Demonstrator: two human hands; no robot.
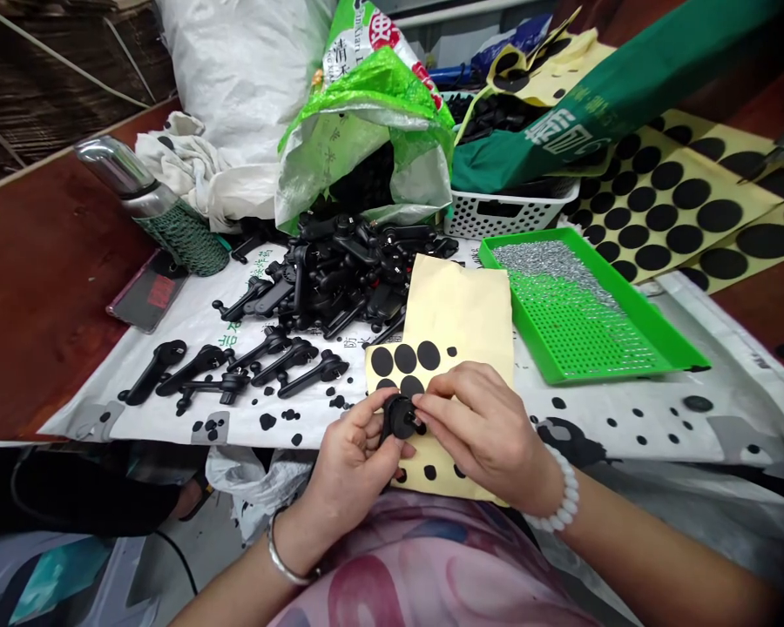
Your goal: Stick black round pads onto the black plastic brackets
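Note:
My left hand [359, 466] is closed around a black plastic part [388, 428], holding it over the sticker sheet near the table's front edge. A round black pad [402, 419] covers the face of that part. At the pad's right edge, my right hand [480, 431] pinches with thumb and fingertips. Under both hands lies a cream backing sheet [461, 300] with round black pads [405, 358] stuck on it. Several similar black parts with ball-ended arms [294, 359] lie to the left, in front of a large heap [340, 270] of them.
A green perforated tray [555, 348] of small metal pieces stands right. Behind are an open green-and-white bag [366, 113] and a white basket [503, 218]. More pad sheets [672, 209] lie far right. A flask [170, 218] and phone [147, 292] sit left. Small black scraps dot the cloth.

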